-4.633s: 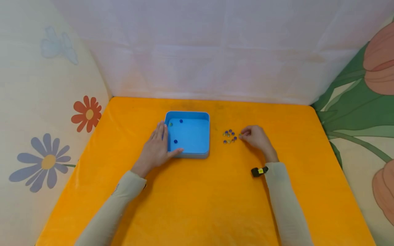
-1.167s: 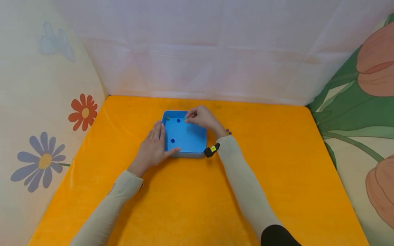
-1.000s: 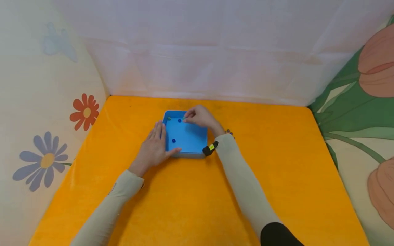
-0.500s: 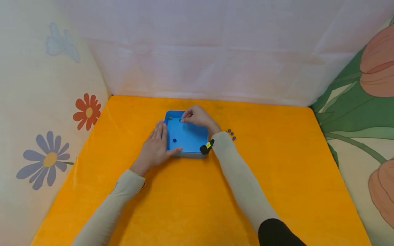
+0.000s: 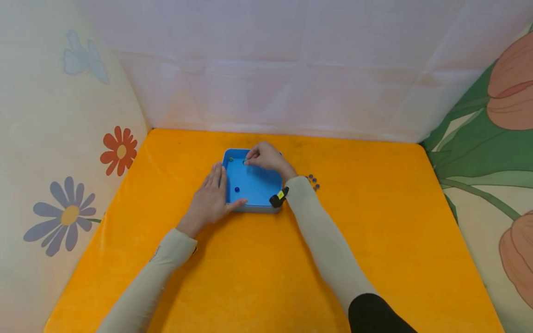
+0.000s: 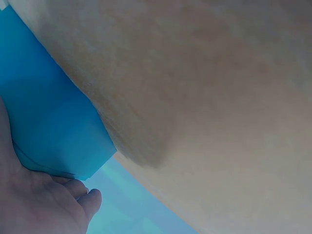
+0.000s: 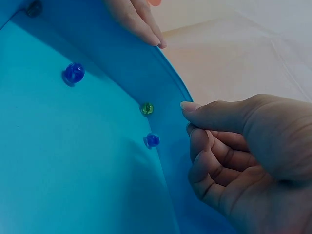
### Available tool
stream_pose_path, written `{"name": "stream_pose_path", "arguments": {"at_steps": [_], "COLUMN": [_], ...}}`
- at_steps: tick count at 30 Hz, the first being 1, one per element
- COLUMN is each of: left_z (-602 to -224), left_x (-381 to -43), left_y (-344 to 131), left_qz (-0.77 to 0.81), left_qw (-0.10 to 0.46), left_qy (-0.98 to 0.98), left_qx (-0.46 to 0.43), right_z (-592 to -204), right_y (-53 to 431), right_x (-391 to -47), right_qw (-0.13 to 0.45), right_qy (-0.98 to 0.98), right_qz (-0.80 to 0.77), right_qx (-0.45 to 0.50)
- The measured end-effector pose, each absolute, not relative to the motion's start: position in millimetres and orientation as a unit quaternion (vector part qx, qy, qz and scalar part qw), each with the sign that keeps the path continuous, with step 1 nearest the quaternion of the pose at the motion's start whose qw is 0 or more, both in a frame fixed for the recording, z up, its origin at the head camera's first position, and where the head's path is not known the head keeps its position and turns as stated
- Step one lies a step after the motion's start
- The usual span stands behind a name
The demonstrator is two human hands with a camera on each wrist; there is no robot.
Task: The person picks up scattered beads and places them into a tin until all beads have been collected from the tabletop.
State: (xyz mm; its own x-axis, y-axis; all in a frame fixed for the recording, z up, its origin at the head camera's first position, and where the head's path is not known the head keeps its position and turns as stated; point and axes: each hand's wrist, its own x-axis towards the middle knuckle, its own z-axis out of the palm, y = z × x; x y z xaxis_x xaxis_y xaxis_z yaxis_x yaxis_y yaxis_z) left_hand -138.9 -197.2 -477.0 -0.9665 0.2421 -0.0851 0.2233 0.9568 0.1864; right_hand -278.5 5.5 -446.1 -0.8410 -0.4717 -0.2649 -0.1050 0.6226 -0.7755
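A blue square tray (image 5: pixel 258 192) stands on the orange table. My left hand (image 5: pixel 208 199) lies with straight fingers along its left wall, thumb over the front rim. Over the far part of the tray, my right hand (image 5: pixel 268 158) pinches a small marble between thumb and fingertips. The fingers mostly hide it; a greenish bit shows in the head view. Inside the tray are a blue marble (image 7: pixel 74 72), a green marble (image 7: pixel 147 108) by the wall and another blue marble (image 7: pixel 152 140). A dark round thing (image 7: pixel 34 8) sits in a corner in the right wrist view.
Several marbles (image 5: pixel 314 181) lie on the orange tabletop (image 5: pixel 266 268) right of the tray, partly behind the right forearm. A pale cloth (image 5: pixel 291 92) hangs along the table's back edge, with flower-patterned cloths at both sides.
My right hand has come from the marbles on the table to over the tray, shifting slightly left within the last second. The left hand keeps its place on the tray.
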Motion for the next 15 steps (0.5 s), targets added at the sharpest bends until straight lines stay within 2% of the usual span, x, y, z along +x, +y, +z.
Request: {"name": "stream_pose_path", "arguments": {"at_steps": [15], "left_z": [-479.6], "left_x": [-140.5], "left_y": [-196.8], "left_qz": [0.094], "left_qw": [0.057], "left_qy": [0.988], "left_qx": [0.113], "right_z": [-441.6], "right_y": [15.3], "right_x": [-276.1], "right_qw": [0.202], "right_qy": [0.874], "right_qz": [-0.413], "right_qx": [-0.16]}}
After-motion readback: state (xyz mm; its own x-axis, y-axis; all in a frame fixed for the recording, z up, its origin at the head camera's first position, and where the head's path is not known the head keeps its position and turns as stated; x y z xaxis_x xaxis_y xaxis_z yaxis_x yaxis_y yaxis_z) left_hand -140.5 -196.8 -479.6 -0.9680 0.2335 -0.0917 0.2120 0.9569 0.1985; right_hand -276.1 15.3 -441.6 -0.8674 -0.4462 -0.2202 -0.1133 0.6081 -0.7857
